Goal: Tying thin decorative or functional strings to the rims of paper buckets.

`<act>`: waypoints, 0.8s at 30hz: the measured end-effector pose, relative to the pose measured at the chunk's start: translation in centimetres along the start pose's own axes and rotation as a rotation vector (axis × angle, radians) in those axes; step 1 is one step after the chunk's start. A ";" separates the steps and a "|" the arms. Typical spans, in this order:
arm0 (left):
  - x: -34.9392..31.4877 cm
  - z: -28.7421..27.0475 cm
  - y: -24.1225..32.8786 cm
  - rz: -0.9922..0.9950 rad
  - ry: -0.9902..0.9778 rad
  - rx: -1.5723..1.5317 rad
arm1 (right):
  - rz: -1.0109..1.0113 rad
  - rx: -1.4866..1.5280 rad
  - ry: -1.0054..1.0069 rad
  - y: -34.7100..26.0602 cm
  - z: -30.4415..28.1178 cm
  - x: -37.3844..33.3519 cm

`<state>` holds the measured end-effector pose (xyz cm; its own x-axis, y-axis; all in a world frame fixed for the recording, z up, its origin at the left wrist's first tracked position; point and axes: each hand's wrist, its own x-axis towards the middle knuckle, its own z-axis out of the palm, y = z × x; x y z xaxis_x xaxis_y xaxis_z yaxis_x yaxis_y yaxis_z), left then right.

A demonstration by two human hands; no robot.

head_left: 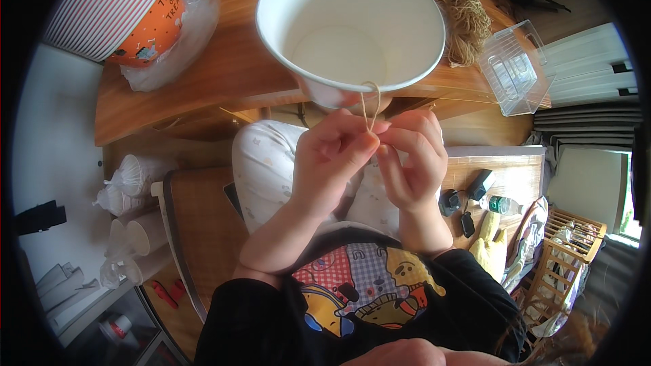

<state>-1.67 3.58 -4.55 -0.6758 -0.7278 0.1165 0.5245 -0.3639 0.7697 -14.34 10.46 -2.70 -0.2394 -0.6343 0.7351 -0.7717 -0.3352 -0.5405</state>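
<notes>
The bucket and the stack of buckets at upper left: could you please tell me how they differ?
The bucket is a single one, while the stack is many nested together.
The bucket's open mouth shows its white inside; the stack shows layered rims and a printed orange outer wall.
Twine loops at the bucket's rim; none shows on the stack.
Both have rounded, pale rims.

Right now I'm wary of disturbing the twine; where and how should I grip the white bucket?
Probably the left rim of the white bucket, coming from the left, pinching inside and outside: its mouth opens upward, that side is unobstructed, and the twine is at the near rim.
</notes>
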 end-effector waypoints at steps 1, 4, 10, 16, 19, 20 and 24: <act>0.0 -0.2 0.0 0.000 0.000 0.000 | 0.000 0.000 0.000 -0.1 -0.1 0.0; -0.1 -0.4 0.2 -0.039 -0.003 0.039 | 0.006 -0.029 -0.043 -0.4 -0.3 0.2; 0.2 -0.3 0.8 0.054 0.019 0.231 | 0.005 -0.032 -0.034 -0.5 -0.1 0.4; 0.2 0.2 1.8 0.166 0.071 0.458 | -0.021 -0.040 -0.027 -0.7 -0.2 0.4; 0.2 0.2 1.8 0.167 0.064 0.456 | 0.001 -0.009 -0.014 -0.7 0.0 0.4; 0.3 0.1 1.6 0.198 0.053 0.474 | 0.020 -0.010 -0.012 -0.7 0.0 0.3; 0.3 0.0 1.1 0.276 0.067 0.511 | 0.062 -0.012 -0.020 -0.8 0.0 0.3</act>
<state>-1.23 2.95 -3.65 -0.5068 -0.7972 0.3282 0.3484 0.1588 0.9238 -13.82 10.52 -2.06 -0.2751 -0.6675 0.6919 -0.7631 -0.2862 -0.5795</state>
